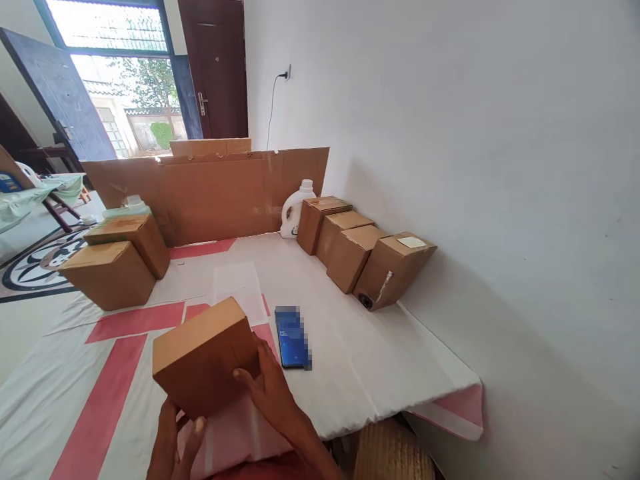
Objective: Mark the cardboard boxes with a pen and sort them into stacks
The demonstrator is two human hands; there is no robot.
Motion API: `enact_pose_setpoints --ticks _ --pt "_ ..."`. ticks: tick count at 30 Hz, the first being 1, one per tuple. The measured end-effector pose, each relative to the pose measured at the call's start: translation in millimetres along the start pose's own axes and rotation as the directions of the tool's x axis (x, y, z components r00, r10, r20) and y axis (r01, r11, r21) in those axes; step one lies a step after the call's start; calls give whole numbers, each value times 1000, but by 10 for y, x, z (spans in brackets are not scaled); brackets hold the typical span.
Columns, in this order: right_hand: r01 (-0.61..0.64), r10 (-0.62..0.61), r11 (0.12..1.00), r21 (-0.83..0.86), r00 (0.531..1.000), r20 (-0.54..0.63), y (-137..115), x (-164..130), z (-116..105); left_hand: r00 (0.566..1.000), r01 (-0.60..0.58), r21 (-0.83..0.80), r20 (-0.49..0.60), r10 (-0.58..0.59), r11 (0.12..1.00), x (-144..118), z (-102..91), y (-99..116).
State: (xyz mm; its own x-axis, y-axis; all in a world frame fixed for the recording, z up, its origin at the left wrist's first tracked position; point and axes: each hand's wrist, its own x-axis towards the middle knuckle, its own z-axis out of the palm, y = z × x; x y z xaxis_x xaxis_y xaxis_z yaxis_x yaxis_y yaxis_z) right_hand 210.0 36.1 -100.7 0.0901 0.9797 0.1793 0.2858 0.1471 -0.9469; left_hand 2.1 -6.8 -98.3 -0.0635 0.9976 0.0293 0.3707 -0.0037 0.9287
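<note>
Hands hold one small cardboard box (203,357) at the near edge of the table (380,373), lifted and tilted so its closed top faces up and away. The right hand (273,390) is pressed flat against the box's near right side with the thumb across the front face; the left hand (173,443) comes up from below, its fingers curled under the near bottom corner, so both hands are closed on the box rather than spread wide. The box looks shut, with no open flap showing, and I cannot tell whether it is taped. Just right of it a phone (293,337) lies flat on the white and red cloth, and a white sheet of paper (241,288) lies just beyond. Judging by the layout, much of the work seems done: four closed boxes (360,250) stand in a row along the wall at the far right, next to a white jug (295,210), and two larger boxes (117,257) sit at the far left, one behind the other. The box in hand is the only one not yet set among the others, and what remains appears to be placing it. A long cardboard sheet (210,190) stands upright across the far end of the table.
</note>
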Motion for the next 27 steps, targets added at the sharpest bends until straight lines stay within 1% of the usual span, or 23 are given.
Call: enact_pose_setpoints --ticks 1,3,4,5,6,7,8,9,11,12,13,15,17,19,21,23,25,27 --pt "5 -4 1000 3 999 -38 3 -33 -118 999 -18 -7 33 18 1000 -16 71 28" --pt "-9 9 1000 -3 992 -129 40 -131 -461 991 -62 -31 116 66 998 -15 293 126" --pt "-32 30 999 -10 982 -188 82 -196 -678 978 -98 -56 179 107 994 3 447 198" --pt "-65 60 998 -13 968 -244 139 -269 -917 954 -143 -91 254 162 986 33 628 285" --pt "-104 95 995 -13 949 -301 209 -347 -1172 906 -197 -145 350 237 970 72 833 387" --pt "-141 130 990 -5 925 -356 287 -422 -1436 835 -246 -208 450 315 947 118 1059 499" --pt "-168 154 986 2 901 -406 368 -489 -1702 749 -284 -265 539 385 922 167 1303 620" --pt "-174 159 985 9 876 -455 450 -541 -1966 662 -303 -307 613 431 902 217 1559 742" --pt "-164 152 986 26 827 -542 607 -586 -2465 546 -344 -334 689 476 878 308 2093 976" --pt "-156 142 987 26 803 -579 682 -575 -2690 508 -360 -336 712 485 870 347 2357 1076" --pt "-158 133 987 12 785 -605 758 -544 -2895 489 -357 -323 735 470 876 382 2608 1161" --pt "-201 127 979 -45 761 -636 914 -437 -3224 473 -339 -262 783 404 904 446 3040 1272" --pt "-273 139 956 -106 744 -654 1078 -312 -3427 467 -329 -203 814 346 922 513 3337 1302" --pt "-336 151 930 -146 715 -683 1239 -213 -3501 463 -327 -160 832 305 932 593 3493 1272" --pt "-382 142 906 -181 679 -721 1374 -162 -3481 460 -317 -124 847 267 940 681 3548 1223" --pt "-422 117 879 -222 643 -757 1441 -152 -3414 450 -309 -110 858 247 945 752 3563 1196" --pt "-438 78 859 -266 626 -776 1404 -156 -3329 436 -305 -117 865 248 945 779 3572 1216" --pt "-415 18 850 -323 637 -770 1250 -154 -3232 432 -296 -126 866 251 947 769 3571 1276"
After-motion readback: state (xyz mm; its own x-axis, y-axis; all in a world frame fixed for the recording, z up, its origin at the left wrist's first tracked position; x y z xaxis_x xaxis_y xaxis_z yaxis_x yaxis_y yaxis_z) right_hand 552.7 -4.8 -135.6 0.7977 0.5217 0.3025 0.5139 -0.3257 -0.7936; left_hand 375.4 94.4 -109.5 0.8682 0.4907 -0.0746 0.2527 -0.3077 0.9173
